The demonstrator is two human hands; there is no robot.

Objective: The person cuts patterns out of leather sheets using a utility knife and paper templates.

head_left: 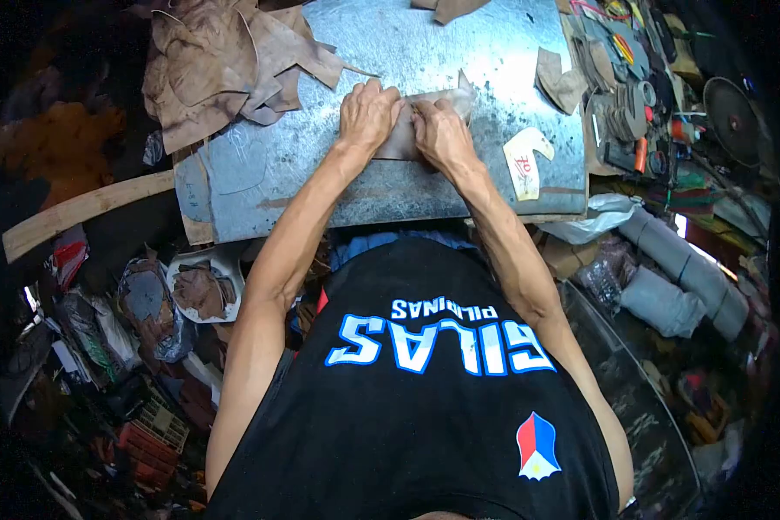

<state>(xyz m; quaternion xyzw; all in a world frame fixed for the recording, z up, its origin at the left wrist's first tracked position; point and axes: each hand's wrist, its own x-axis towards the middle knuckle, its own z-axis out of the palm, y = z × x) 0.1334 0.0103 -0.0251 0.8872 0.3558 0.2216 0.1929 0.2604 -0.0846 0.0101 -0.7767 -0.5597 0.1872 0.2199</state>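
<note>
A brownish-grey piece of leather [397, 141] lies on the metal-topped table between my two hands. My left hand [368, 117] is closed at its left edge, the fingers curled and pressed together on it. From the right, my right hand [443, 134] grips the same piece with bent fingers; the fingertips are partly hidden. A corner of leather [464, 91] sticks up past my right knuckles. Off to the right of that hand lies a pale cut-out pattern [525, 163] with red writing.
Heaped leather pieces [201, 74] cover the table's left side. A leather scrap [561, 81] lies at the right. Tools, tape rolls and stacked cut pieces [622, 113] crowd the surface beyond. A wooden plank [87, 208] juts out left. Below stands a white basin [231, 305] with scraps.
</note>
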